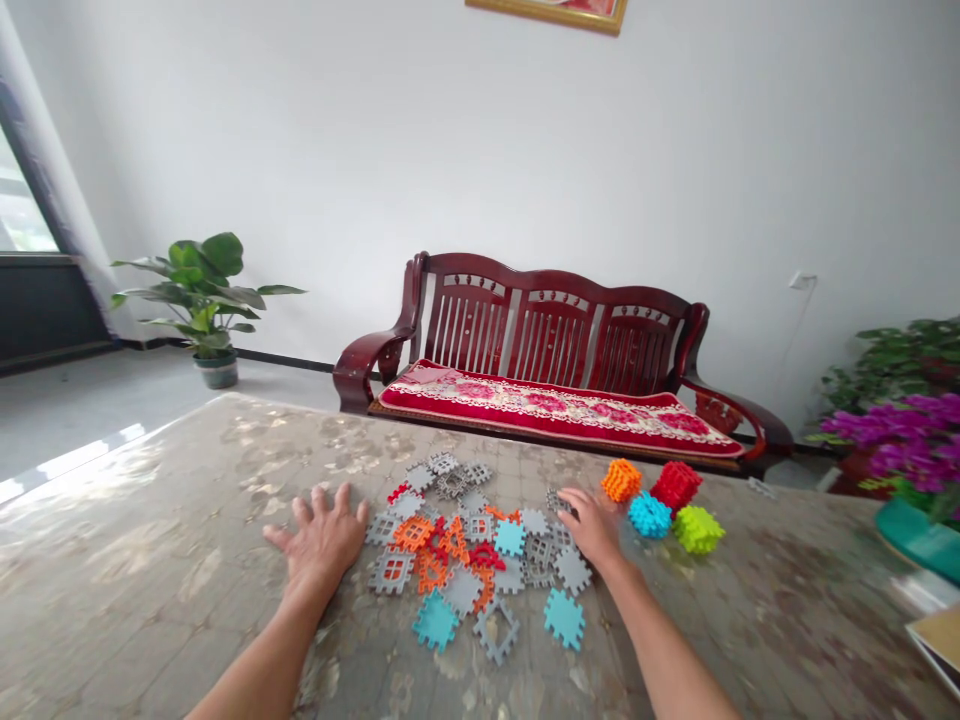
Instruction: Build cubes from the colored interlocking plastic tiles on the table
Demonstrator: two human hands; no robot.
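Pale wall [315, 150] is forming the backdrop, with a gilt-edged picture frame [555, 12] hanging at the top. Dark red wooden bench [551, 330] is standing against it, a red floral cushion [570, 408] covering the seat. Leafy potted plant [214, 290] is standing to the left; purple flowers [900, 435] are rising from a teal pot [919, 540] at the right edge.

Patterned, glossy table [180, 570] is filling the foreground. Notched-edge tiles [463, 590] are lying in a loose, partly overlapping spread at its middle, between the two hands: mostly grey, with orange, red and turquoise among them. Two turquoise tiles [436, 620] [564, 619] are lying along the near side, a grey tile with a cut-out centre [484, 628] sitting between them.

Left hand [326, 535] is resting palm down just left of the spread, fingers fanned apart, gripping nothing. Right hand [594, 525] is reaching over the right side, fingers curving at a small grey tile [556, 501]; cannot tell whether they are closing on it.

Four knobbly blocks are clustering just right of that hand: orange block [621, 481], red block [676, 485], blue block [650, 514], lime block [698, 529].
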